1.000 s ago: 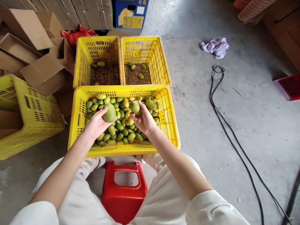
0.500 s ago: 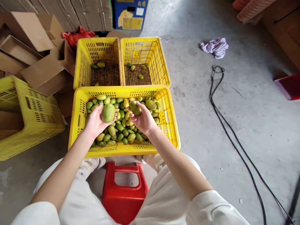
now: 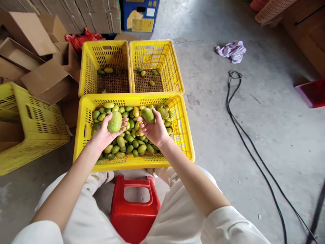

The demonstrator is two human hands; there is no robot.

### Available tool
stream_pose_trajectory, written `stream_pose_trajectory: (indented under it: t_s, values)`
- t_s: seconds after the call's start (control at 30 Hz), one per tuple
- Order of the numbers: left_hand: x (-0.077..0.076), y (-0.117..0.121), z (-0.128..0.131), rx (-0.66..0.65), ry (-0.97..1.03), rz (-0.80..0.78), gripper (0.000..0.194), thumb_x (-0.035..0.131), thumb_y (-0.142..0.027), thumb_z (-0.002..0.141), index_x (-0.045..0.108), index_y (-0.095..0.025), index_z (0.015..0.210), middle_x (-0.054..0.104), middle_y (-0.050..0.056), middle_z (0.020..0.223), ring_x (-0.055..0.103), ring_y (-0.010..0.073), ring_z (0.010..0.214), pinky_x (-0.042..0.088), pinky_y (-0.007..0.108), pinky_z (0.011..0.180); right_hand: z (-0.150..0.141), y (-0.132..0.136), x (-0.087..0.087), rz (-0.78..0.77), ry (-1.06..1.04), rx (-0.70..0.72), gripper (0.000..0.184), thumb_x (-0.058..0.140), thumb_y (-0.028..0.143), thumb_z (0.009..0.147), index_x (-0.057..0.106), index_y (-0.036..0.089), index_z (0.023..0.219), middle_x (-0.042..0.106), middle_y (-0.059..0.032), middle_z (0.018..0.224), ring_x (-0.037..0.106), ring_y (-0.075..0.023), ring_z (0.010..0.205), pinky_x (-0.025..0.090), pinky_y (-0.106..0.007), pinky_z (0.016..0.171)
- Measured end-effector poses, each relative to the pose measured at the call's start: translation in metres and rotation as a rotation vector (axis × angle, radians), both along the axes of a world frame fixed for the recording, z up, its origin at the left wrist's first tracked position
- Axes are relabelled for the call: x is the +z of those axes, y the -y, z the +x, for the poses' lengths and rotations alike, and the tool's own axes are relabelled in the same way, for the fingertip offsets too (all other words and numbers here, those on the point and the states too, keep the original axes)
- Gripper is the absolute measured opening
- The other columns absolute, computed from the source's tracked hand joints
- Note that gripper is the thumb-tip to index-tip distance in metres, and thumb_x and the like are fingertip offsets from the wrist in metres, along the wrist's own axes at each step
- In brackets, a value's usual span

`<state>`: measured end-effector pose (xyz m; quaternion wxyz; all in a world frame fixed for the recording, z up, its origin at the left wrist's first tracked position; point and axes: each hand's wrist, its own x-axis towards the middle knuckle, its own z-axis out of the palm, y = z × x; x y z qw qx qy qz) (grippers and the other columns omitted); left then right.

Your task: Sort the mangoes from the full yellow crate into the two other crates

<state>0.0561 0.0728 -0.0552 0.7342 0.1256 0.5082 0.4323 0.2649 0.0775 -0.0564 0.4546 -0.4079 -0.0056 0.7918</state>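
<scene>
My left hand (image 3: pixel 103 135) cradles a large green mango (image 3: pixel 115 122), thumb along its near side and fingertips showing past its right. A second, darker green mango (image 3: pixel 148 115) rests in my right hand (image 3: pixel 157 131), held between thumb and fingers. Both hands are above a wide yellow crate (image 3: pixel 132 164) in front of my knees. Inside it lies a pile of smaller green and yellowish mangoes (image 3: pixel 129 138), partly covered by my hands.
Behind stand two deeper yellow crates, left (image 3: pixel 85 74) and right (image 3: pixel 175 74), each with a few fruits. Cardboard boxes (image 3: pixel 45 79) and another yellow crate (image 3: pixel 45 118) are at left. A red stool (image 3: pixel 134 217) sits between my legs; a black cable (image 3: pixel 243 139) lies at right.
The mango in my left hand has been turned and shifted slightly left. In my right hand the mango has also rotated. Both hands stay over the wide crate.
</scene>
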Motion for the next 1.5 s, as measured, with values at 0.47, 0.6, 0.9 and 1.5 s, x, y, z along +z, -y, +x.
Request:
stream_pose_trajectory:
  t_s: [0.47,0.6,0.9,1.5]
  values:
    - [0.021,-0.004,0.009,0.126,-0.027,-0.084,0.032,0.059,-0.042,0.114,0.08,-0.018,0.114,0.081,0.012,0.109,0.076,0.0186,0.092,0.065,0.024,0.076,0.0,0.003,0.0,0.088,0.01,0.033,0.047,0.047,0.06,0.114,0.069,0.023,0.095,0.052,0.0019,0.061,0.04,-0.0143,0.055,0.04,-0.022,0.049]
    - [0.024,-0.004,0.01,0.108,0.013,-0.117,0.038,0.047,-0.041,0.118,0.077,-0.017,0.125,0.081,0.012,0.1,0.077,0.0187,0.085,0.067,0.025,0.072,0.003,0.003,0.001,0.144,0.019,0.046,0.047,0.071,0.069,0.101,0.071,0.023,0.092,0.057,0.0017,0.066,0.041,-0.0132,0.057,0.037,-0.023,0.048]
    - [0.014,0.003,0.004,0.024,-0.034,0.04,0.026,0.077,-0.012,0.094,0.078,-0.018,0.12,0.083,0.009,0.106,0.08,0.0187,0.095,0.067,0.026,0.086,-0.002,0.005,-0.001,0.185,0.114,-0.022,0.028,0.093,0.04,0.088,0.072,0.024,0.097,0.065,0.0046,0.082,0.054,-0.01,0.067,0.04,-0.02,0.055]
    - [-0.006,-0.002,-0.007,0.07,-0.078,0.006,0.032,0.09,-0.037,0.085,0.074,-0.026,0.11,0.081,0.003,0.112,0.075,0.019,0.105,0.059,0.021,0.072,-0.004,0.005,0.004,0.13,0.069,0.003,0.021,0.078,0.028,0.103,0.062,0.023,0.09,0.064,0.0045,0.078,0.054,-0.0085,0.057,0.041,-0.017,0.048]
